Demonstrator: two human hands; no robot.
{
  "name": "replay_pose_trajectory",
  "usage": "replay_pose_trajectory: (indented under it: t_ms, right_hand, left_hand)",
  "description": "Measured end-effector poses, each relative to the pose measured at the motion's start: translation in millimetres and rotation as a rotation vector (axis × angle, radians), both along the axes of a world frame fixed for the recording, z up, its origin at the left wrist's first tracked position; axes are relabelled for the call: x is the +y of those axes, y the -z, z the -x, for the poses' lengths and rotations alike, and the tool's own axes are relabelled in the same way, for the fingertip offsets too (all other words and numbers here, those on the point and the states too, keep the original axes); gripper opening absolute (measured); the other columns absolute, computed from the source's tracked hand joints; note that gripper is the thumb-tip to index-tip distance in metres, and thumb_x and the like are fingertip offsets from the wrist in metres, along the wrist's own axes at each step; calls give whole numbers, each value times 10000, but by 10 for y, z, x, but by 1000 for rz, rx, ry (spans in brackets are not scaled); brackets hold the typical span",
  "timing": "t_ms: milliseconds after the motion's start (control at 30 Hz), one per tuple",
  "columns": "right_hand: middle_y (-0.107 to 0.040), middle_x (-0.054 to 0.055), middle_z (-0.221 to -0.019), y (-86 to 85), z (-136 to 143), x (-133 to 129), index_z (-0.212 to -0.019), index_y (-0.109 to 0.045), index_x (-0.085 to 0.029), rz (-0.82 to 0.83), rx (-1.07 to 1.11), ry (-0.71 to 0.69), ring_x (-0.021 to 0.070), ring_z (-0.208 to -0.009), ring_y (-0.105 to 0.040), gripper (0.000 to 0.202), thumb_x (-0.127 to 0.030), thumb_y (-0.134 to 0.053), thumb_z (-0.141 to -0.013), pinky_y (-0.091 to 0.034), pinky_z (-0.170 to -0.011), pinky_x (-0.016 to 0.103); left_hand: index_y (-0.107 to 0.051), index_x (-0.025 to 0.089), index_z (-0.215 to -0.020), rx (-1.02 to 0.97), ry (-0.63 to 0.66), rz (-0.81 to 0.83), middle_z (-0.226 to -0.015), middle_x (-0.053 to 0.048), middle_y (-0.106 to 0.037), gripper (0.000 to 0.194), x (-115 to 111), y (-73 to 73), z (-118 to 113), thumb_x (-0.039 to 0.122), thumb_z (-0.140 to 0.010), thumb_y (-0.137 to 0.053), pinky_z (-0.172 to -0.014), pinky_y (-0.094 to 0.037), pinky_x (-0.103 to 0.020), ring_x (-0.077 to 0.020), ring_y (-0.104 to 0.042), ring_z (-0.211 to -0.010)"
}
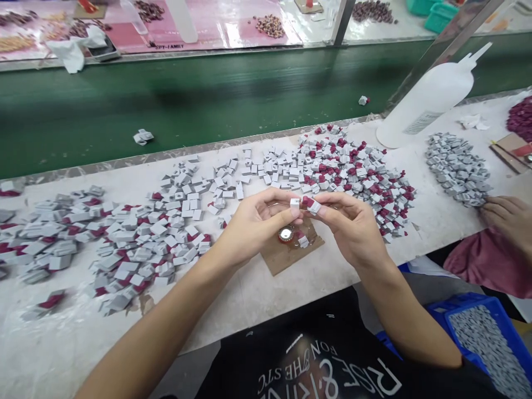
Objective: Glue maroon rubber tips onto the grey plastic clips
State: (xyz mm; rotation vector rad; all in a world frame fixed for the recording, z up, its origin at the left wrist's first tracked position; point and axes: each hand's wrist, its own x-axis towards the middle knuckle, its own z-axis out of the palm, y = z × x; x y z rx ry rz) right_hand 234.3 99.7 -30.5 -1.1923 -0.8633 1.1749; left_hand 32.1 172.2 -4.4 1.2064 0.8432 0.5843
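Note:
My left hand (255, 221) pinches a small grey block (295, 203) between thumb and forefinger. My right hand (353, 224) holds a grey piece with a dark red part (311, 205) right beside it, the two pieces almost touching above a brown cardboard square (286, 257). On the cardboard lie a small round metal tin (286, 235) and one more grey-and-red piece (303, 241). Heaps of grey and red pieces (353, 166) spread over the white worktable (266, 288) behind and to the left of my hands.
A green conveyor belt (208, 100) runs along the far edge of the table. A white squeeze bottle (428, 97) lies tilted at the right. Another person's hand (509, 219) rests by a grey pile (457, 166). A blue bin (490, 338) of grey parts sits lower right.

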Motion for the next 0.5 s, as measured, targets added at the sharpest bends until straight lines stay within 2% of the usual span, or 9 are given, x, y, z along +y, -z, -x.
replay_pose_trajectory:
  t_ms: [200,400,500]
  right_hand:
    - [-881,41,-1062,-1,-6,-1,-1023,-892,-293,-3,-65,-12,260,-1020,-841,179,-414,-942,-901,-719,-941,443]
    - [-884,70,-1008,-119,-92,109,-1007,-911,-254,61,-100,-237,249,-927,-854,231,-429,-975,-871,-728,-833,386]
    - [-887,76,-1023,-142,-126,207,-987,-906,-243,46,-88,-253,247,-945,-856,214,-405,-976,-866,-725,-855,393]
  left_hand:
    - [-798,209,-1135,-39,13,-14,-1020,-78,-851,235,4,31,16,355,-959,-850,-856,-696,-409,-258,-829,-953]
    - [-787,234,-1053,9,63,-44,-1037,-79,-873,173,37,-9,35,327,-926,-859,-879,-717,-440,-270,-850,-940]
    - [-785,251,-1057,28,67,-88,-1031,-74,-874,156,97,-33,22,323,-929,-837,-884,-721,-456,-275,-853,-954]
